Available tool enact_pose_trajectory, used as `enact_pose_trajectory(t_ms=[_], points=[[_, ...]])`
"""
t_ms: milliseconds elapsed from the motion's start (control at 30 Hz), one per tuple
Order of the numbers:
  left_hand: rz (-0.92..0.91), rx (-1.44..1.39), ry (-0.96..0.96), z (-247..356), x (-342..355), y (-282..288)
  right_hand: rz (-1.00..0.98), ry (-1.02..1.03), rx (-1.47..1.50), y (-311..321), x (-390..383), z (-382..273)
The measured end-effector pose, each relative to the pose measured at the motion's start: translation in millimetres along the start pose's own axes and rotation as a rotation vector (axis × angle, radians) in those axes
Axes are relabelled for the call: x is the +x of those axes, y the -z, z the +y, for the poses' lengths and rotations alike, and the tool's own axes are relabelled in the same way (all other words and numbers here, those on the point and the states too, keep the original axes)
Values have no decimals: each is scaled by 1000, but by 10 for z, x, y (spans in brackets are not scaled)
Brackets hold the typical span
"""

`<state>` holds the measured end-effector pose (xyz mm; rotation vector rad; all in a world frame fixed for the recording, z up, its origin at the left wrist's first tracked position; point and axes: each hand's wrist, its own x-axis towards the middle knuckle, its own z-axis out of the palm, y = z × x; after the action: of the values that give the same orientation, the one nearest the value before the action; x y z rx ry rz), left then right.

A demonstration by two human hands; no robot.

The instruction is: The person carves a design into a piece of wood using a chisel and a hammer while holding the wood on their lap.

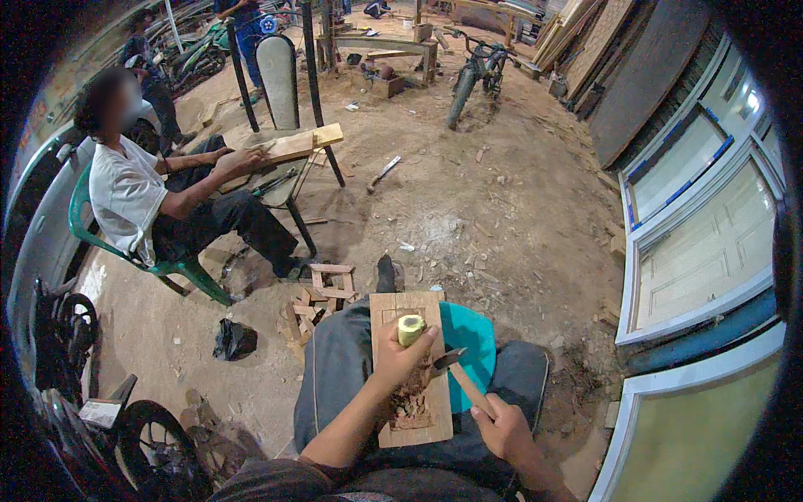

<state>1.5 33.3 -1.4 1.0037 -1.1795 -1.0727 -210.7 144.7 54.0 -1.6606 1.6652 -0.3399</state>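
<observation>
A light wooden board (438, 422) lies lengthwise across my lap, with a rough recess cut into its near part and wood chips in it. My left hand (397, 356) is closed round a chisel (411, 329) with a yellow-green handle, held upright over the board; its blade is hidden by the hand. My right hand (506, 428) grips the wooden handle of a hammer (473, 389). The dark hammer head is beside my left hand, near the board's right edge, lower than the top of the chisel handle.
Under the board shows a teal plastic seat (477, 335). Wood offcuts (333, 281) and a black bag (235, 340) lie on the dirt floor. At left a person (125, 192) sits on a green chair, hands on a wooden piece (293, 148). White-framed panels (703, 243) lean at right.
</observation>
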Motion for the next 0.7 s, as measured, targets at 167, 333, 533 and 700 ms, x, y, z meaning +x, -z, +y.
enact_pose_trajectory(t_ms=[167, 333, 533, 700], points=[[141, -170, 146, 66, 43, -109, 28, -14, 48, 2, 8, 16], [103, -110, 65, 81, 38, -53, 26, -5, 14, 7, 2, 8], [34, -89, -19, 194, -17, -46, 3, -43, 113, 70, -14, -60], [129, -11, 60, 25, 14, -74, 45, -37, -3, -45, -5, -22]])
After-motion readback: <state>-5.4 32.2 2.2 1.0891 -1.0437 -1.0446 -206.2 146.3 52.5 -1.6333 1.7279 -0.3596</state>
